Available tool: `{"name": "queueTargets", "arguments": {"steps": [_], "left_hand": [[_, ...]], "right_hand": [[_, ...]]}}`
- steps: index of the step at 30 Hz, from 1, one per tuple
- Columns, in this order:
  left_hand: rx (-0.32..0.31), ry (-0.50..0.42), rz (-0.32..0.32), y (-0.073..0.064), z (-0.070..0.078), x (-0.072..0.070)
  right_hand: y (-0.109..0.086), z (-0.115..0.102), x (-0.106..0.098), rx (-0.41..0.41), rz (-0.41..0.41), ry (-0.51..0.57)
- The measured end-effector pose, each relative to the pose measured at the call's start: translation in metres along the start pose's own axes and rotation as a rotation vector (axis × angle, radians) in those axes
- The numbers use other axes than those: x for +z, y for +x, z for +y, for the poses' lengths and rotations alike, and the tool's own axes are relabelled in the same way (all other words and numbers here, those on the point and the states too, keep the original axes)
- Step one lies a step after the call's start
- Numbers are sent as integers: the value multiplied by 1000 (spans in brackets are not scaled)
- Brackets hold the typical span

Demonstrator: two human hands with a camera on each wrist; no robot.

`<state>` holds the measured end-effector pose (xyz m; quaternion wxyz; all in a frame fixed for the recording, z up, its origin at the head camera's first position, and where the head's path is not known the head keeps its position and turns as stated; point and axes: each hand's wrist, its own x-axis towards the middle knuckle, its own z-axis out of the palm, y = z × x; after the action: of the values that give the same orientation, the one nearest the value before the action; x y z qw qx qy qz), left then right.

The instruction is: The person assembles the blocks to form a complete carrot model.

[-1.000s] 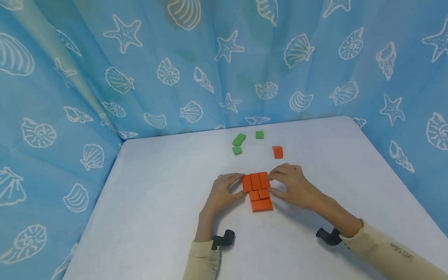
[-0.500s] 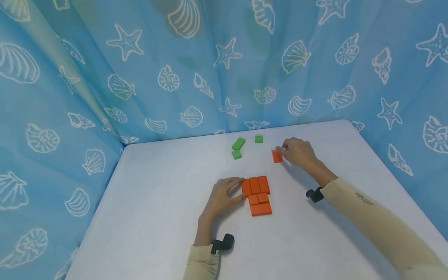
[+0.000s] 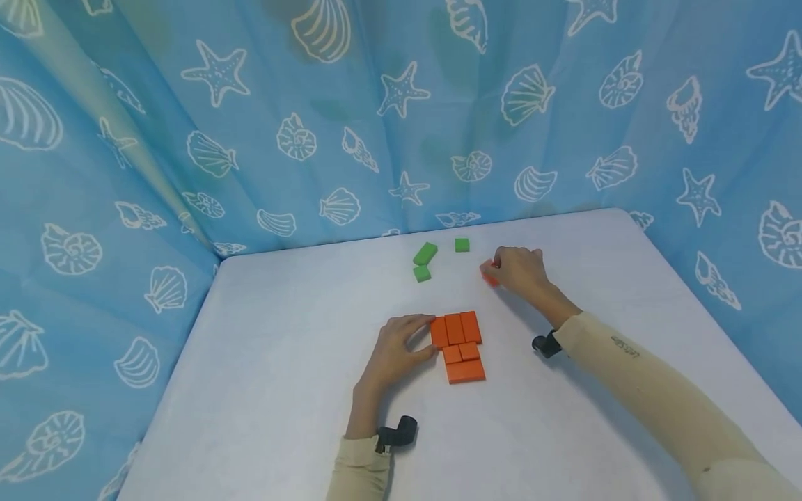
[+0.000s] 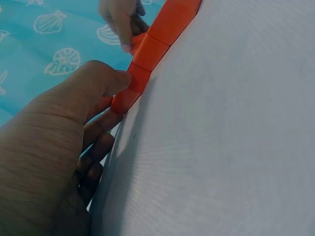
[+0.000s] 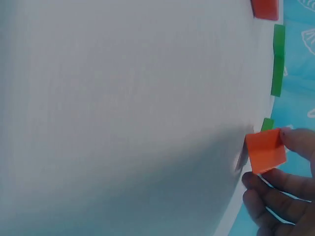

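On the white table, several flat orange blocks (image 3: 460, 353) lie close together, three upright ones along the far side with smaller and wider pieces nearer. My left hand (image 3: 395, 351) holds the leftmost orange block (image 3: 438, 333) between thumb and fingers; in the left wrist view the thumb (image 4: 106, 81) presses against that block's edge. Farther back, my right hand (image 3: 525, 270) pinches a separate orange block (image 5: 266, 150) between thumb and fingers. The right wrist view has this block tilted, its broad face turned to the camera. Fingers partly cover it in the head view.
Left of the right hand, near the table's far edge, lie three green blocks: a long one (image 3: 426, 253), a short one (image 3: 422, 273) touching or close to it, and a square one (image 3: 462, 245) apart. A blue shell-patterned curtain (image 3: 351, 125) hangs behind.
My right hand has left the right side of the orange group, reached back to the lone orange block and taken hold, turning it slightly. The left hand has stayed at the group's left side.
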<state>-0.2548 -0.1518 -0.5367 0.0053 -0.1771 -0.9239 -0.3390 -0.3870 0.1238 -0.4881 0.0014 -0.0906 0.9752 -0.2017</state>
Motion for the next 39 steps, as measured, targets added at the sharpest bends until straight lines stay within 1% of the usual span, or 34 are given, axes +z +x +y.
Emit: {"name": "queueTargets", "arguments": {"steps": [5, 10, 14, 18, 24, 28, 33, 39], "left_hand": [[6, 1, -10, 1, -1, 3], [2, 1, 0, 0, -1, 3], [-8, 11, -8, 0, -1, 2], [-20, 21, -24, 1, -1, 1], [-24, 16, -21, 1, 0, -2], [-27, 25, -23, 1, 0, -1], [-35, 14, -21, 2, 0, -2], [-34, 2, -22, 2, 3, -2]], "right_hand": [[-3, -1, 5, -31, 26, 63], [-11, -2, 3, -101, 58, 73], [-23, -4, -4, -160, 69, 70], [-44, -9, -13, -238, 75, 71], [-78, -20, -25, -334, 59, 94], [-100, -26, -31, -394, 76, 101], [-124, -32, -31, -471, 117, 81], [-148, -39, -29, -561, 145, 73]]}}
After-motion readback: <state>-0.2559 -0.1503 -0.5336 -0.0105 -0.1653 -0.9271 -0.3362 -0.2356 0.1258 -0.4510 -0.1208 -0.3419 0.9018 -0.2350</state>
